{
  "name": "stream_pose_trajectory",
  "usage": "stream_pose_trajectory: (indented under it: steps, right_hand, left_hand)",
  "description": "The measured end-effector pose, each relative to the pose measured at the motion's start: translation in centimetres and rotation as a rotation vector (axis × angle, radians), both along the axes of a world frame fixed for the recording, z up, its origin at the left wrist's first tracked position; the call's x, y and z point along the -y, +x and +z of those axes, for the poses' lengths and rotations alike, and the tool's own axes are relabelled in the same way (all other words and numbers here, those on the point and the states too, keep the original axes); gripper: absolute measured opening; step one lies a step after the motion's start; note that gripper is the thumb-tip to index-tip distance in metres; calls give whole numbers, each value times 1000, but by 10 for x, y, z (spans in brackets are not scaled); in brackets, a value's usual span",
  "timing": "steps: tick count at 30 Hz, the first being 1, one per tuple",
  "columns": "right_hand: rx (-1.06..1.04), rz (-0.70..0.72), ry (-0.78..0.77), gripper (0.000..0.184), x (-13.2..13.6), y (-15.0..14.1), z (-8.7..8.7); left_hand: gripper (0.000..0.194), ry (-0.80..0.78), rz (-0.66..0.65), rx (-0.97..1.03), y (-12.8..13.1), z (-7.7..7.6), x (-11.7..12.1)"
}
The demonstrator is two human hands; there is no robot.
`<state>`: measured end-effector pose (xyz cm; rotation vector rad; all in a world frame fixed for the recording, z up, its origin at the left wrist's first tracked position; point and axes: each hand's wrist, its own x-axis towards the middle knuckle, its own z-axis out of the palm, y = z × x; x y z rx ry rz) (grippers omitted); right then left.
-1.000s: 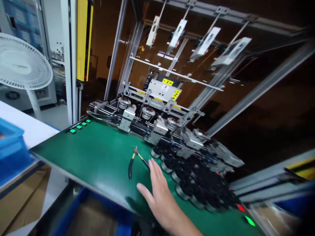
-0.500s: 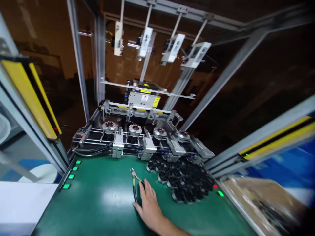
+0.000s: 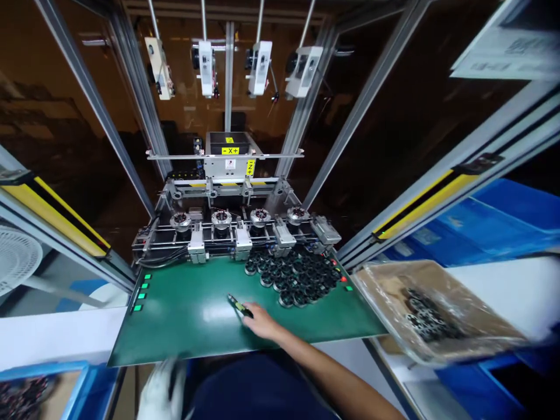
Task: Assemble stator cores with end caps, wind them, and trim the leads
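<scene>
My bare right hand [image 3: 262, 321] is closed around the handles of diagonal cutters [image 3: 238, 305], just over the green work surface [image 3: 184, 326]. The cutters' jaws are together and point away to the left. My left hand [image 3: 161, 389], in a white glove, is low by the front edge of the surface; motion smears its fingers. Right of the cutters, several round black-and-silver motor parts [image 3: 286, 296] stand in a tight cluster. Behind them is a row of clamping fixtures [image 3: 242, 240] with round wound parts [image 3: 221, 219] seated in it.
A lined carton [image 3: 472, 344] of metal parts is at the right. Yellow light-curtain posts [image 3: 70, 219] flank the surface. White units [image 3: 260, 69] hang on rods above. A blue bin [image 3: 81, 382] sits lower left, a white fan [image 3: 20, 256] above it.
The view has pulled back and levelled. My right hand has taken hold of the cutters, whose spread handles are now squeezed together. My gloved left hand has come into view.
</scene>
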<state>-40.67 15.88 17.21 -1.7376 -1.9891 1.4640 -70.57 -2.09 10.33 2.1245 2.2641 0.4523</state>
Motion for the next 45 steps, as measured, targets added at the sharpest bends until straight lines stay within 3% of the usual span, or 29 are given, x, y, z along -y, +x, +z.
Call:
stream_pose_trajectory:
  steps: [2, 5, 8, 11, 16, 19, 22, 26, 30, 35, 45]
  right_hand:
    - [-129, -44, -106, 44, -6, 6, 7]
    - [-324, -79, -210, 58, -20, 8, 30]
    - [-493, -50, -262, 71, -43, 6, 66]
    - [-590, 17, -298, 75, -80, 3, 112]
    - [-592, 246, -359, 53, -186, -28, 195]
    - [-519, 379, -377, 46, -261, -77, 236]
    - [-299, 492, -395, 30, -326, -137, 259]
    - [76, 638, -412, 16, -377, -205, 261]
    - [315, 652, -379, 24, -395, -237, 247]
    - [357, 614, -366, 28, -400, -234, 239]
    - [320, 504, -436, 28, -396, -230, 238]
  left_hand:
    - [32, -10, -66, 28, 21, -13, -28]
    - [39, -27, -58, 14, 46, -20, -67]
    - [54, -40, -23, -33, 57, -25, -90]
    - [68, -63, -40, -102, 54, -38, -98]
    - [79, -37, -88, -113, 44, -59, -103]
    - [76, -39, -57, -93, 47, -55, -110]
    - [72, -85, 24, -71, 55, -47, -117]
    - [69, -148, 28, -72, 59, -43, -121]
    - [66, -118, -17, -116, 55, -39, -120]
    - [65, -34, -82, -151, 51, -33, -121]
    - [64, -54, -72, -148, 50, -28, -122]
